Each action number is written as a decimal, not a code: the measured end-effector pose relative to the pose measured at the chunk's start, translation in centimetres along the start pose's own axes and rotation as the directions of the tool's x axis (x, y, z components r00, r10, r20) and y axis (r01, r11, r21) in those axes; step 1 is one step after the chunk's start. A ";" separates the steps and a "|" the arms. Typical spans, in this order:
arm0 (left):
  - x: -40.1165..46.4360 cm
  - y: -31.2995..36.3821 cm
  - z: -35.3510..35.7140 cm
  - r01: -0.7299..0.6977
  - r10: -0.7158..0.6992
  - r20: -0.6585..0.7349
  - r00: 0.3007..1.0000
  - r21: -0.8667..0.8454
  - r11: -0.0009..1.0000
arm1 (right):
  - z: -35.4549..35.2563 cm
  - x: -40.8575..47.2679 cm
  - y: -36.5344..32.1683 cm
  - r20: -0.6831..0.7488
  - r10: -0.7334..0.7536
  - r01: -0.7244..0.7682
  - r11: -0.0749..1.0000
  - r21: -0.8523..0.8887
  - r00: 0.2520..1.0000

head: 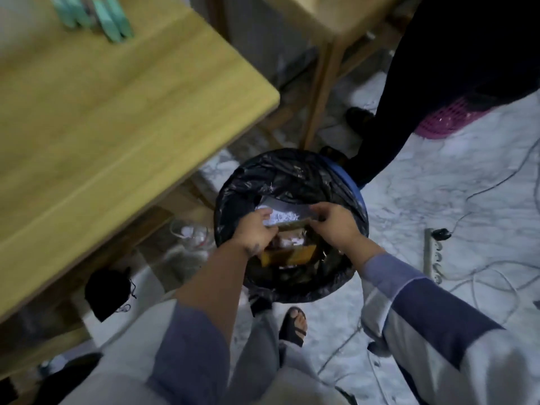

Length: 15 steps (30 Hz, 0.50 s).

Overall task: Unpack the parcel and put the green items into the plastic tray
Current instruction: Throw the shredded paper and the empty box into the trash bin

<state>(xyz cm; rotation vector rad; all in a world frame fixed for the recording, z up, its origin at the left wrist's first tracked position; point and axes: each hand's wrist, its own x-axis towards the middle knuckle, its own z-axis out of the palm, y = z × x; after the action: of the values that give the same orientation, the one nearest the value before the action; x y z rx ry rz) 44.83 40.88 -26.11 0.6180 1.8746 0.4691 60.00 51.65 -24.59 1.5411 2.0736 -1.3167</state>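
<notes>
Over a round bin lined with a black bag (289, 176), both my hands hold a flat grey parcel wrapper (287, 215) with a white label. My left hand (257, 229) grips its left end and my right hand (336, 226) pinches its right end. The wrapper sits inside the bin's mouth, above cardboard scraps (301, 254). Several green items (99, 17) lie at the far left of the wooden table (102, 112), blurred. No plastic tray shows in the frame.
A second person in black (438, 83) stands right behind the bin. A pink basket (447, 121) is on the marble floor at the right, with cables (482, 276) and a power strip (432, 255). A black pouch (106, 293) hangs under the table. My sandalled foot (293, 325) is near the bin.
</notes>
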 end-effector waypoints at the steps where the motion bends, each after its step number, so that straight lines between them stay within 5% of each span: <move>1: -1.2 1.0 -1.0 -0.012 0.012 -0.013 1.000 -0.010 1.000 | -1.1 -1.1 -1.3 -0.012 -0.028 0.028 0.999 -0.021 1.000; 7: -9.4 7.0 -8.1 -0.129 0.126 -0.100 0.987 -0.022 0.991 | -7.3 -8.0 -10.8 -0.099 -0.205 0.195 0.975 -0.106 0.974; 15: -17.2 9.2 -19.8 -0.244 0.202 -0.431 0.880 -0.045 0.969 | -11.1 -12.8 -23.6 -0.111 -0.420 0.397 0.900 -0.180 0.901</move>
<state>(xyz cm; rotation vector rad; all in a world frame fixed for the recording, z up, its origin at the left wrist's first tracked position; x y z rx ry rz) 33.54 36.93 -1.06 0.7121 2.1815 0.9026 48.45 51.14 2.06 1.2095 2.6341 -1.1555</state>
